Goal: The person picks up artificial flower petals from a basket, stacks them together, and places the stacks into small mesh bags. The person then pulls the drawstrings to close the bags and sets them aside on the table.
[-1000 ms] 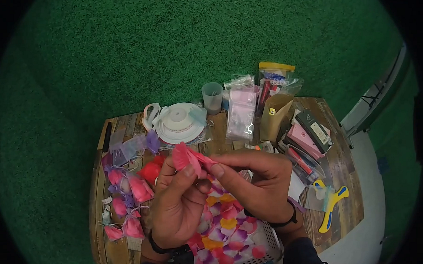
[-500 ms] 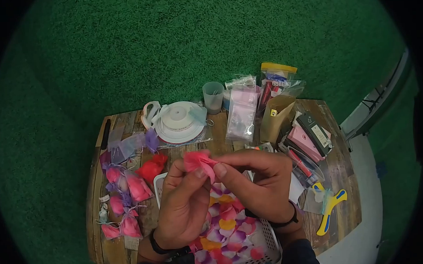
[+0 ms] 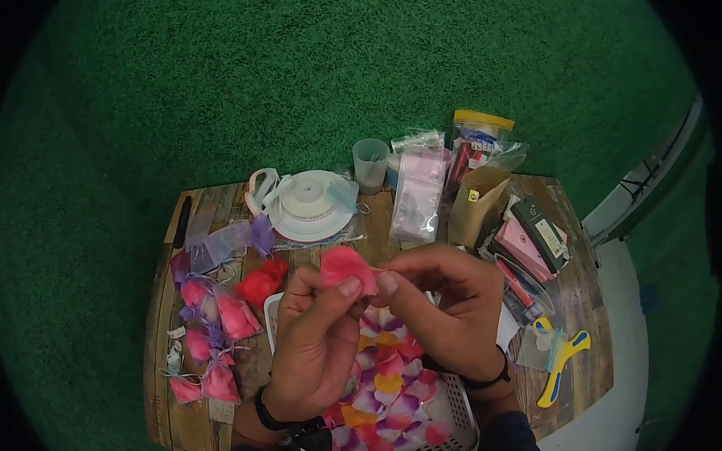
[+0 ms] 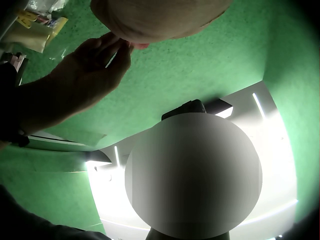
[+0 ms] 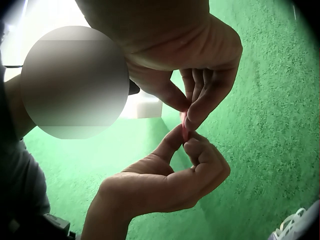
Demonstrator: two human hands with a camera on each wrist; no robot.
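Both hands meet over a white basket (image 3: pixel 460 409) and pinch a pink fabric petal (image 3: pixel 347 270) between thumbs and fingertips. The left hand (image 3: pixel 317 342) grips its lower left side, thumb on the front face. At the petal's right edge, the right hand (image 3: pixel 451 314) pinches with thumb and index finger. In the right wrist view the petal (image 5: pixel 185 127) appears edge-on as a thin pink strip between the two pairs of fingertips. Below the hands, the basket holds many loose petals (image 3: pixel 388 383) in pink, purple, white and yellow.
Small pouches filled with pink (image 3: pixel 235 317) and a red bundle (image 3: pixel 264 283) lie on the left of the wooden table (image 3: pixel 586 289). Behind stand a white ribbon spool (image 3: pixel 308 203), a translucent cup (image 3: pixel 371 165) and plastic packets (image 3: pixel 419 184). A yellow-blue tool (image 3: pixel 563 368) lies at right.
The petal has turned from bunched and folded to a flatter face toward the head camera. Both hands keep their pinch near the same spot, with the petal shifted slightly right.
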